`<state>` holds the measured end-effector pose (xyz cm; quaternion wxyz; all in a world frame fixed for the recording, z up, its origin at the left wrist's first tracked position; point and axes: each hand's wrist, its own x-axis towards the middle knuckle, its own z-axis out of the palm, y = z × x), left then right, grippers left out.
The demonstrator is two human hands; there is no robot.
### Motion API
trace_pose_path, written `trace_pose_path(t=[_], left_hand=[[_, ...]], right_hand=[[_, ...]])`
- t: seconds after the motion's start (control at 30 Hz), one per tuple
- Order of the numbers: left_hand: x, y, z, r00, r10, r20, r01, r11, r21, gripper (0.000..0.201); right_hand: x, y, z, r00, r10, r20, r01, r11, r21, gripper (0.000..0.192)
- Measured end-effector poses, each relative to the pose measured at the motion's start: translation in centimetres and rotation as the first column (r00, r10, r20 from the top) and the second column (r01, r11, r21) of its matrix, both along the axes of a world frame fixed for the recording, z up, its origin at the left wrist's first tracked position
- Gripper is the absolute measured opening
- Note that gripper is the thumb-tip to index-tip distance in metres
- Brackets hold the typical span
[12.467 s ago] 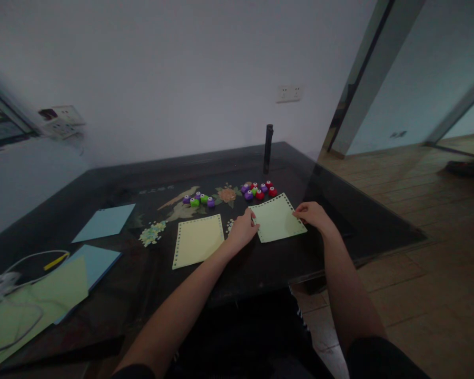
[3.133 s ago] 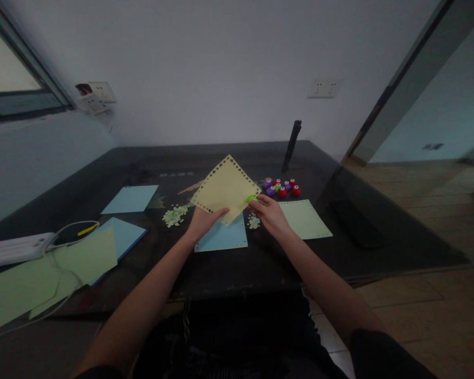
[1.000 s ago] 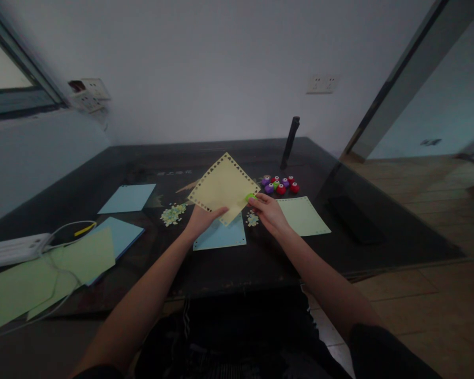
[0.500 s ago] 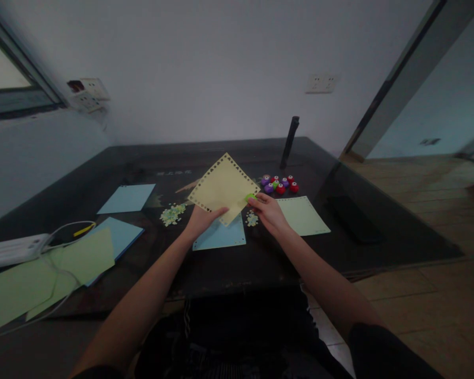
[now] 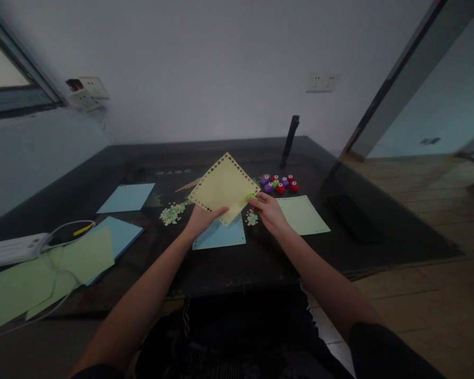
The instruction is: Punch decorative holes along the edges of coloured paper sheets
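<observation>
**Two hands on one punched sheet**

Both hands work above the dark bench [image 5: 260, 263]. Left hand [image 5: 200, 220] pinches the yellow sheet [image 5: 224, 187] at its lower corner, tilted over a blue sheet [image 5: 221, 237]. Right hand [image 5: 269, 210] grips a green punch [image 5: 250, 197] at the yellow sheet's right edge.

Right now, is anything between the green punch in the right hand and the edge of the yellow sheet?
Nothing visible. The right hand holds the green punch right against the yellow sheet at its right corner, and the left hand grips the sheet's lower edge.
</observation>
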<state>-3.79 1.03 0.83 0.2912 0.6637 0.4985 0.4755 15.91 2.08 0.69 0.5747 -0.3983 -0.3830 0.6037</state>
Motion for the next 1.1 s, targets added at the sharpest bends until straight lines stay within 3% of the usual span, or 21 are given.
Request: trace_pose_path(t=[0.47,1.1], left_hand=[[0.01,-0.02,-0.04,1.000,-0.002,-0.009,0.002,1.000,0.023,0.062],[0.25,0.18,-0.75,0.999,0.023,-0.023,-0.023,1.000,0.000,0.061]], right_hand=[[-0.12,-0.34,0.38,1.000,0.012,0.012,-0.013,0.998,0.070,0.027],[0.09,0.15,0.14,0.999,0.011,-0.032,-0.007,0.993,0.121,0.030]])
